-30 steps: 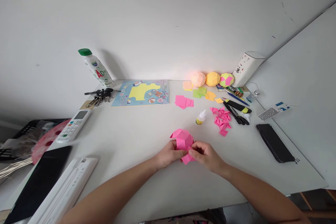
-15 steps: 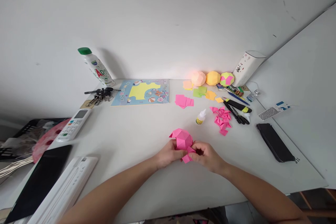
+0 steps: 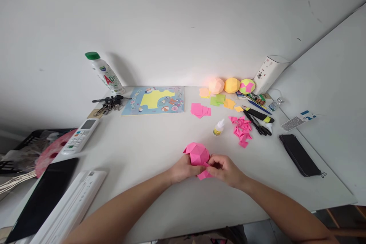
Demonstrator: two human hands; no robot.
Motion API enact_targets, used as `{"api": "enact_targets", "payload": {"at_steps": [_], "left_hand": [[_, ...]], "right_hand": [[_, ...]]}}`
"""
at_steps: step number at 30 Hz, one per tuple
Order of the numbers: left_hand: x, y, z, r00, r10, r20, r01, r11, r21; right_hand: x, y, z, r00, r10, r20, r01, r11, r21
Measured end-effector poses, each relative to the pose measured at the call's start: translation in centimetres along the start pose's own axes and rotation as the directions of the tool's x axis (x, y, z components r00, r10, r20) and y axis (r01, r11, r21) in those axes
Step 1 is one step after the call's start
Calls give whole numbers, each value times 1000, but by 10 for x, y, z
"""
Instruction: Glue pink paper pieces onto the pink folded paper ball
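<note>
Dome [image 3: 197, 153] of bright pink folded paper, many-faceted, right between the 2 hands at the near side of the smooth white desk [image 3: 148, 141]! Bare left hand [image 3: 183, 168] has it from 8 o'clock, thumb along the lower edge, fingers clamped on the paper, some tucked out of sight. Over at 4 o'clock, the bare right hand [image 3: 227, 171], thumb and forefinger pinched on an angular pink paper flap [image 3: 205, 174] at the dome's 5 o'clock edge.

Out from the dome now: at 1 o'clock, an upright, yellow-labelled white plastic bottle [image 3: 219, 127], and farther back 3 faceted paper balls [image 3: 231, 85] in a row, peach, orange, yellow-green with pink. At 12, flat pink square paper sheets [image 3: 200, 110]. At 2 o'clock, a loose heap of folded pink paper pieces [image 3: 242, 129], black-handled scissors [image 3: 259, 126] just beyond. Way out at 3, a long black pouch [image 3: 300, 156]!
</note>
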State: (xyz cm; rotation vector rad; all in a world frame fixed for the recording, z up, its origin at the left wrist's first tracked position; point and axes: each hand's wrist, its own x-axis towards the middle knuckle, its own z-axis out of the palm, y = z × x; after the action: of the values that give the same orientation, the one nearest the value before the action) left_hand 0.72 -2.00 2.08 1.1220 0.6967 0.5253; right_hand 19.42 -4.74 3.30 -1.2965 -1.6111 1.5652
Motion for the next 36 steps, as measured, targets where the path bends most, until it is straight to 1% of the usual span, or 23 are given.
{"api": "enact_targets", "payload": {"at_steps": [5, 9, 10, 11, 12, 13, 14, 15, 16, 17, 18, 19, 20, 22, 24, 26, 27, 29, 31, 33, 35, 36], "left_hand": [[0, -3, -2, 999, 20, 28, -19, 1000, -20], [1, -6, -3, 1000, 0, 15, 0, 1000, -6], [1, -6, -3, 1000, -6, 6, 6, 1000, 3], [1, -6, -3, 1000, -14, -2, 14, 1000, 10], [1, -5, -3, 1000, -21, -8, 21, 1000, 15], [0, -4, -3, 1000, -28, -12, 28, 999, 17], [0, -4, -3, 999, -33, -14, 34, 999, 16], [0, -3, -3, 999, -37, -13, 38, 999, 14], [0, -2, -2, 999, -39, -11, 39, 999, 13], [0, -2, -3, 999, -42, -9, 42, 999, 14], [0, -3, -3, 999, -46, -10, 46, 999, 17], [0, -3, -3, 999, -51, -12, 52, 998, 21], [1, -4, -3, 998, -54, -15, 54, 998, 24], [1, -5, -4, 999, -51, -19, 51, 998, 27], [2, -5, -3, 999, -44, -18, 45, 998, 34], [2, -4, -2, 999, -41, -19, 42, 998, 46], [2, -3, -1, 999, -40, -24, 41, 998, 51], [1, -2, 1, 999, -32, -38, 34, 998, 57], [2, -2, 2, 998, -31, -53, 34, 997, 65], [2, -3, 2, 997, -36, -65, 40, 996, 77], [3, -4, 2, 997, -33, -71, 39, 996, 78], [3, -5, 2, 997, -27, -71, 33, 997, 75]], "right_hand": [[-1, -2, 0, 999, -29, -21, 28, 999, -32], [-3, -7, -1, 997, -66, -33, 64, 996, -68], [-3, -8, -2, 996, -76, -53, 72, 995, -75], [-2, -8, -5, 991, -88, -105, 79, 993, -83], [-1, -8, -8, 975, -106, -194, 88, 991, -99], [1, -7, -12, 942, -128, -310, 94, 988, -120], [4, -4, -18, 882, -161, -443, 101, 983, -156], [9, 0, -23, 806, -206, -555, 111, 973, -201], [15, 5, -29, 737, -241, -631, 112, 965, -238], [21, 10, -35, 700, -261, -665, 103, 958, -268], [29, 16, -40, 690, -293, -661, 112, 947, -302], [36, 21, -44, 686, -333, -647, 135, 932, -337], [43, 27, -48, 707, -352, -614, 149, 922, -357], [55, 35, -52, 764, -346, -545, 165, 921, -353], [64, 39, -53, 814, -316, -488, 157, 928, -339], [68, 40, -53, 838, -294, -459, 142, 931, -337], [69, 39, -53, 843, -292, -452, 142, 931, -336], [65, 33, -53, 841, -316, -439, 179, 929, -325], [54, 23, -55, 828, -370, -422, 247, 915, -318], [38, 10, -58, 792, -439, -424, 291, 882, -370], [20, -6, -60, 758, -485, -435, 272, 842, -465], [11, -13, -61, 751, -494, -438, 271, 835, -478]]}}
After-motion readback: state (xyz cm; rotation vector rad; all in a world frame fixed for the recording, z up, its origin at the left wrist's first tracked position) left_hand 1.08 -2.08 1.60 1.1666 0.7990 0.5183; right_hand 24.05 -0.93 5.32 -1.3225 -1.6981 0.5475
